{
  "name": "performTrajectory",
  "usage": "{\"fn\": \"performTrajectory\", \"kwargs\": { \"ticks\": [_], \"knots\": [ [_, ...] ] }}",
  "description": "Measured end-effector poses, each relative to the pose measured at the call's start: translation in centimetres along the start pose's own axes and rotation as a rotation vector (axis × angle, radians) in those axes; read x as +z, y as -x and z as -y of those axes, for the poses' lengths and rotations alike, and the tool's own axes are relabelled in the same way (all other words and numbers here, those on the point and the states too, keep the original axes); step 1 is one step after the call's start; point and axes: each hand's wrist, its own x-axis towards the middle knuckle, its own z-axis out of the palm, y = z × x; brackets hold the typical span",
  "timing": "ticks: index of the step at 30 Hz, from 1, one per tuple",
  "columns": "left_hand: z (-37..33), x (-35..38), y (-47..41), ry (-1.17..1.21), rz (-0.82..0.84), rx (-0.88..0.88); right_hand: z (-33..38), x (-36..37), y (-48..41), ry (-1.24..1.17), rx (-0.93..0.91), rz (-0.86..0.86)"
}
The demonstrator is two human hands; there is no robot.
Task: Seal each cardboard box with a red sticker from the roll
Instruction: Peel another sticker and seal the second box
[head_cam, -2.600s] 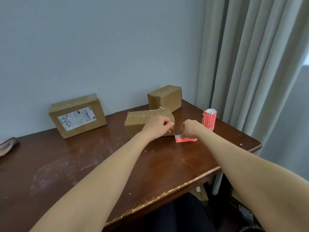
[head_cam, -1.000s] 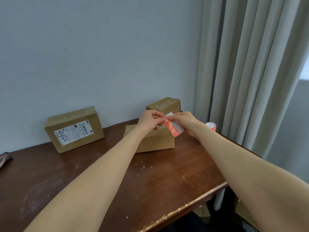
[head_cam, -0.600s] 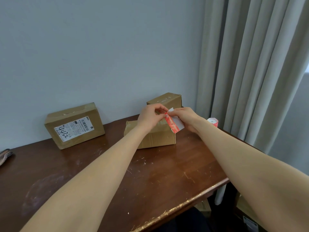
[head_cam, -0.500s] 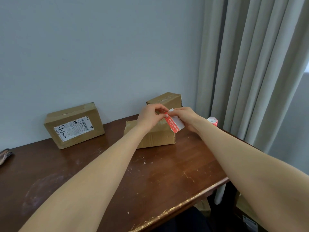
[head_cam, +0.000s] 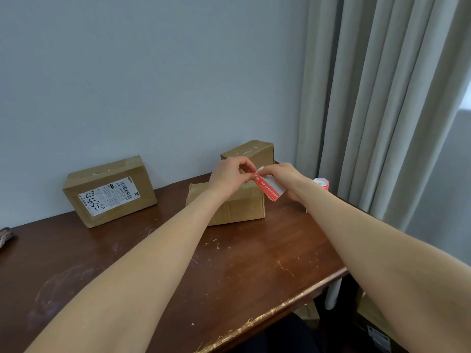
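Both hands are up over the dark brown wooden worktop [head_cam: 229, 271], working one red rectangular paper sticker [head_cam: 267, 190]. L hand [head_cam: 230, 174] grip is pinched on the sticker's top end. R hand [head_cam: 283, 178] grip is pinched on the white backing paper [head_cam: 276, 186] behind it. Looks like mid-peel, though how much has come off the backing can't be told.

Key relation: the sticker's long axis slants from the L fingertips down and to the R. It hangs in the air just above the R end of the plain brown cardboard box [head_cam: 229, 206], not touching it. That box sits right under the L wrist, so the L hand is nearer. Likely next: sticker goes down and slightly L onto the box top, turned to cross the flap seam.

The red-and-white sticker roll [head_cam: 321, 183] stands beside the R wrist. The small brown cardboard box [head_cam: 251, 152] at the back and the brown cardboard box with a white shipping label [head_cam: 109, 192] at far L are well apart from the hands.
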Motion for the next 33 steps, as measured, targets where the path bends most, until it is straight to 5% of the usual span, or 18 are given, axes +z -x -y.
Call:
{"fn": "performTrajectory", "kwargs": {
  "ticks": [24,33],
  "knots": [
    [1.1,-0.7,0.2,-0.135,0.029,0.004,-0.1,1.6,-0.8,-0.044,-0.006,-0.066],
    [1.9,-1.1,0.4,-0.021,-0.002,-0.013,-0.9,1.5,-1.5,-0.029,0.002,-0.116]
  ]
}}
